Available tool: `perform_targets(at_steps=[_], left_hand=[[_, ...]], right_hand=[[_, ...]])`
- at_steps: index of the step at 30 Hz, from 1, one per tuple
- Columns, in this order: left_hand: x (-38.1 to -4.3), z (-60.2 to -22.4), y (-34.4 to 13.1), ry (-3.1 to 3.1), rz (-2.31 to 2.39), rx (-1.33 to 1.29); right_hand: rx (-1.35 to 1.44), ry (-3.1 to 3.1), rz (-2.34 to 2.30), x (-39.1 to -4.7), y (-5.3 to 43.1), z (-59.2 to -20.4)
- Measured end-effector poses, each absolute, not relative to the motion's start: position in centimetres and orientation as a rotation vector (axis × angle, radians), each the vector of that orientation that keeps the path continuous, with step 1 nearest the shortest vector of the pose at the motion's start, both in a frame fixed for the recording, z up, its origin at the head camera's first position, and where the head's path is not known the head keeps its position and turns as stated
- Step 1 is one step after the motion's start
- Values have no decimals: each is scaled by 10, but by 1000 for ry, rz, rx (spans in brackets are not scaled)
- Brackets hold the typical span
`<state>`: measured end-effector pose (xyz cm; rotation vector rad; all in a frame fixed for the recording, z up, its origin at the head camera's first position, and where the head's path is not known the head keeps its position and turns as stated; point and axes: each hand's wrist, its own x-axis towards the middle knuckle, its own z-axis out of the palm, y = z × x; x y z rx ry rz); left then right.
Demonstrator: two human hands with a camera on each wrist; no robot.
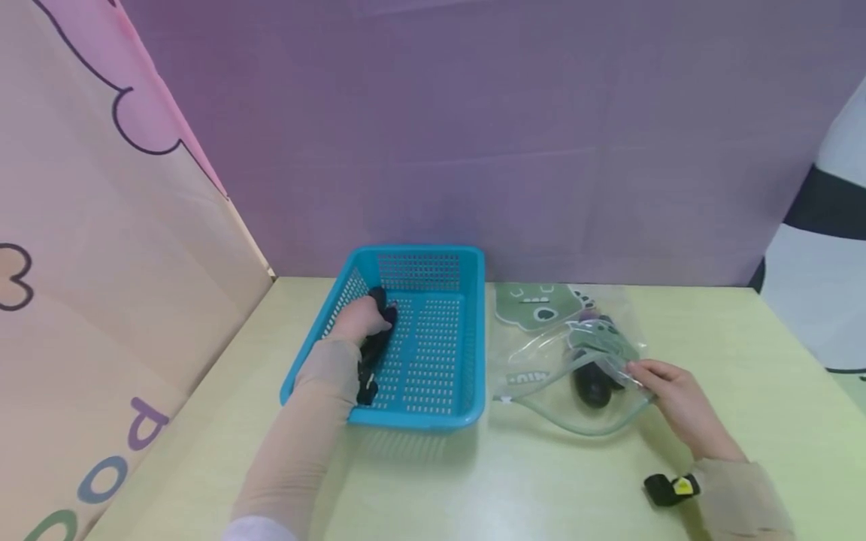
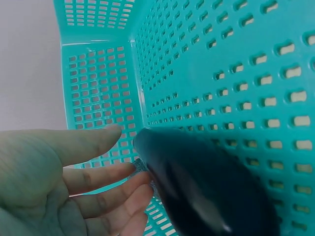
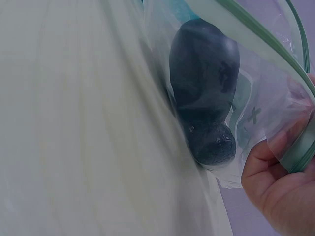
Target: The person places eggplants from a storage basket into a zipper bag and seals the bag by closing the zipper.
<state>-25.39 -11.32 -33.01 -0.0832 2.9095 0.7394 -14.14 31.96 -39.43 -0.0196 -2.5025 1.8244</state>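
Note:
My left hand (image 1: 361,319) reaches into the blue plastic basket (image 1: 473,338). In the left wrist view its thumb and fingers (image 2: 106,196) are spread apart beside a glossy dark eggplant (image 2: 206,182), fingertips close against its end; whether they touch cannot be told. Something dark and textured (image 2: 140,169) shows behind the fingers. My right hand (image 1: 676,398) pinches the green-edged rim of a clear zip bag (image 1: 541,368), whose mouth gapes. Inside the bag lie a dark eggplant (image 1: 591,385) and another dark rounded piece (image 3: 211,142), seen through the plastic.
Basket and bag stand side by side on a pale yellow-green table (image 1: 433,488). A purple cloth wall (image 1: 507,150) rises behind them, and a printed panel (image 1: 135,263) borders the left. A black device with a yellow label (image 1: 670,488) sits at the right wrist.

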Motion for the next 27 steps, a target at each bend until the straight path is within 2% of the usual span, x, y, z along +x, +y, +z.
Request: perform_targets(at_steps=[4,27], left_hand=[[-273,-345,-116,2886,694,-118],[-272,-349,-115,2751,661,-101]], right_hand=[[-31,-2495,1845,-142,319,-393],[-18,-2456,1902,-142,319,-393]])
